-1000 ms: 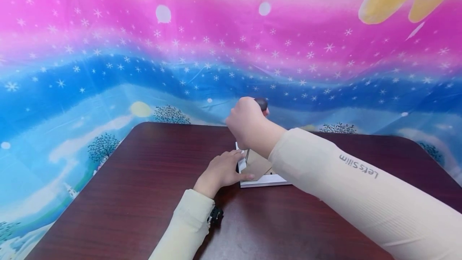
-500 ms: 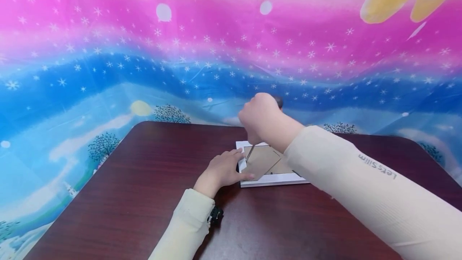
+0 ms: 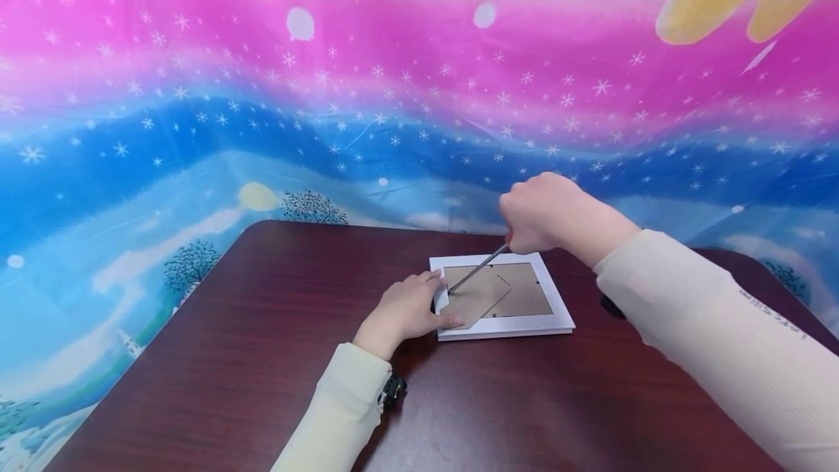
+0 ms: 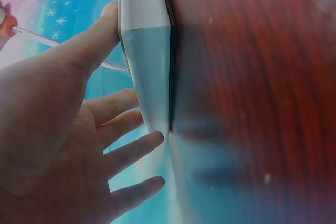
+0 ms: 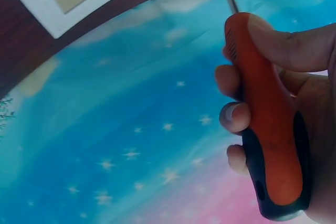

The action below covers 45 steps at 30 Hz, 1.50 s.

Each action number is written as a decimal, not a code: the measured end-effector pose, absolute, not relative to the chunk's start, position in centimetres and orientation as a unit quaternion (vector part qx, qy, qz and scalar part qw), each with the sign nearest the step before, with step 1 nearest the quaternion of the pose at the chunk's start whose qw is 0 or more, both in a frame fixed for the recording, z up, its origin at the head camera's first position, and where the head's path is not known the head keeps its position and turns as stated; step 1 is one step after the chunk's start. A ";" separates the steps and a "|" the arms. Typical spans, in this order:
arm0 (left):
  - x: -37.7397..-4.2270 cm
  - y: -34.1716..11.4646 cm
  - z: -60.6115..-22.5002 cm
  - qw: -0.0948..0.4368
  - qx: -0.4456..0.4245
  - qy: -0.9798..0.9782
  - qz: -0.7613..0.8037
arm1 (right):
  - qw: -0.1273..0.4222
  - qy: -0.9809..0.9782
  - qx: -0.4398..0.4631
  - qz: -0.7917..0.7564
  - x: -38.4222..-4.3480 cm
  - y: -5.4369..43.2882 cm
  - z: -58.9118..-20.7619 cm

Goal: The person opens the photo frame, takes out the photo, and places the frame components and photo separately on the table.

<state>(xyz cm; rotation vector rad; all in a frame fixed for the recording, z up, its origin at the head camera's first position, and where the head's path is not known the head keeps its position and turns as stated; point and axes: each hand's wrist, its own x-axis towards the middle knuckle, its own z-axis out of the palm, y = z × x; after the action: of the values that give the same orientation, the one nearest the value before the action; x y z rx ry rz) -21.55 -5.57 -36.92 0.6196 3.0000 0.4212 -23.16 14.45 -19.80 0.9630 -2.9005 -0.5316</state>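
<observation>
White, rectangular picture frame with a brown backing lies on the dark red-brown surface, at 7 o'clock from my right hand and 3 o'clock from my left hand. My right fingers curl round an orange-and-black-handled screwdriver; its metal shaft slants down towards 8 o'clock, the tip at the backing's 9 o'clock edge. My left fingers are straight and spread along the frame's 9 o'clock side, the thumb over a flat brown flap near its 7 o'clock corner.
</observation>
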 end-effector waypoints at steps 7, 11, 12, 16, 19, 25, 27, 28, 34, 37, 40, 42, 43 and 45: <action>-21.5 -5.5 -36.8 0.030 0.198 0.972 0.121 | 0.009 -0.942 0.317 -0.109 -23.4 17.2 -21.0; -21.4 -5.4 -36.7 0.032 0.192 0.974 0.117 | -0.011 -0.952 0.295 -0.079 -23.5 18.6 -21.8; -21.3 -5.4 -36.7 0.033 0.191 0.974 0.119 | -0.017 -0.955 0.288 -0.072 -23.6 18.9 -22.0; -21.3 -5.3 -36.7 0.033 0.188 0.973 0.130 | -0.032 -0.960 0.272 -0.051 -23.6 20.2 -22.9; -21.3 -5.3 -36.8 0.035 0.188 0.973 0.131 | -0.028 -0.963 0.266 -0.040 -23.7 21.1 -23.6; -21.4 -5.4 -36.8 0.037 0.183 0.975 0.124 | -0.021 -0.970 0.244 -0.002 -23.5 22.9 -25.2; -21.4 -5.4 -36.8 0.036 0.184 0.974 0.123 | -0.017 -0.970 0.243 0.011 -23.3 23.5 -25.9; -21.3 -5.4 -36.8 0.035 0.185 0.974 0.123 | -0.014 -0.969 0.244 0.018 -23.2 23.8 -26.2; -21.0 -5.4 -36.8 0.036 0.191 0.973 0.128 | 0.024 -0.967 0.247 0.057 -22.4 25.6 -28.1; -20.9 -5.5 -36.8 0.037 0.191 0.972 0.130 | 0.048 -0.967 0.243 0.068 -22.1 26.5 -29.0; -20.9 -5.5 -36.8 0.037 0.192 0.972 0.131 | 0.056 -0.969 0.226 0.082 -21.7 27.4 -29.6; -20.9 -5.6 -36.7 0.036 0.192 0.972 0.130 | 0.061 -0.971 0.216 0.088 -21.5 28.0 -30.0; -20.9 -5.5 -36.7 0.035 0.192 0.972 0.129 | 0.064 -0.971 0.210 0.091 -21.3 28.3 -30.1; -20.9 -5.5 -36.7 0.033 0.193 0.972 0.127 | 0.069 -0.973 0.200 0.097 -21.0 28.8 -30.3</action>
<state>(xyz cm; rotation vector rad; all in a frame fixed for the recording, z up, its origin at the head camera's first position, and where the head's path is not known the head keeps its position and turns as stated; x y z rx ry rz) -20.90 -5.52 -36.73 0.5936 2.9924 0.3897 -20.96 28.83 -30.32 0.6010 -2.9278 0.2915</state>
